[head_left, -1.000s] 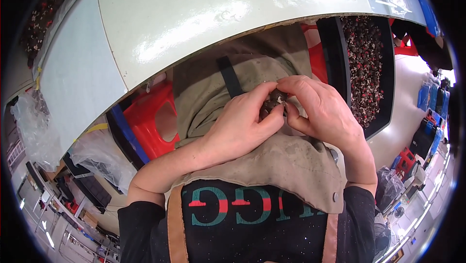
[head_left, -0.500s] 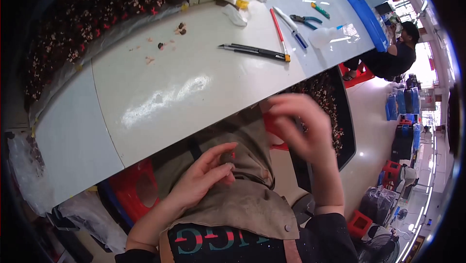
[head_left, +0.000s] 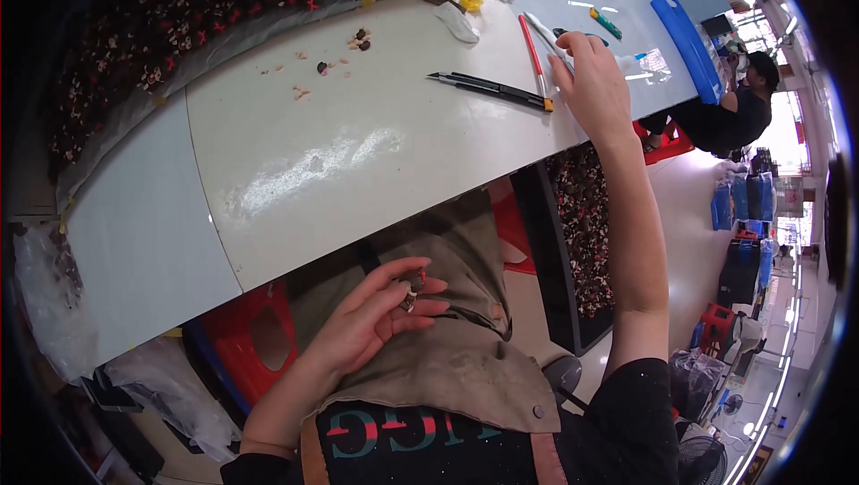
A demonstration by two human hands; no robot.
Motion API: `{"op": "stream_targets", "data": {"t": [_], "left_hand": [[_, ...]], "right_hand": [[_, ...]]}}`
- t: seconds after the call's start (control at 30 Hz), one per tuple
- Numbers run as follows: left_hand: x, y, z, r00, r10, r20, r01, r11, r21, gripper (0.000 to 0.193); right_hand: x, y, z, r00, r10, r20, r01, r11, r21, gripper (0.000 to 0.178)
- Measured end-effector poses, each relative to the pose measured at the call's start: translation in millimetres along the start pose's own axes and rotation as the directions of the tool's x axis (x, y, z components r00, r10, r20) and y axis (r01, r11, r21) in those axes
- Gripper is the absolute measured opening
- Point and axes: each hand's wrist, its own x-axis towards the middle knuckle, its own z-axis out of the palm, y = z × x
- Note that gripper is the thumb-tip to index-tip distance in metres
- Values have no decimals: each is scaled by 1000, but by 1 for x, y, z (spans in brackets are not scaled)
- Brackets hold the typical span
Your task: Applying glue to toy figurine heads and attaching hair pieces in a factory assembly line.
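The left hand (head_left: 371,310) is held low over the person's lap, in front of the khaki apron (head_left: 438,364). Its grip is nearly closed: thumb and fingers pinch a small dark-brown piece (head_left: 414,290) with pale and red bits on it, which sits at the fingertips just below the near edge of the table (head_left: 295,172). The two lower fingers are spread loosely away from the piece.

The right hand (head_left: 595,87) reaches across to the far part of the table, the arm stretched out. Its grip is partly open, the fingers curved downward over the pliers (head_left: 558,32), which are mostly hidden; whether the fingers have hold of them cannot be told. Just left of this hand lie a white pen (head_left: 539,29) and a slim red tool (head_left: 531,48), with a black utility knife (head_left: 492,91) near them. Beyond the fingers is a green-handled tool (head_left: 606,23).

Brown and pale crumbs (head_left: 361,40) lie scattered on the table, near a large heap of dark pieces (head_left: 206,24) at the upper left. Beneath the right forearm, a black tray (head_left: 548,257) below table height holds many similar pieces mixed with red and pale bits.
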Motion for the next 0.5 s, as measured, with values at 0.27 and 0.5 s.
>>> {"op": "stream_targets", "data": {"t": [0.27,0.5], "left_hand": [[-8,-13,1,997,64,-35,-50,950,308,45],[-13,-22,-11,998,64,24,-68,968,241,49]], "right_hand": [[-4,48,34,999,-31,-12,31,1000,-3,25],[-41,19,-10,993,71,-92,-12,854,521,32]]}}
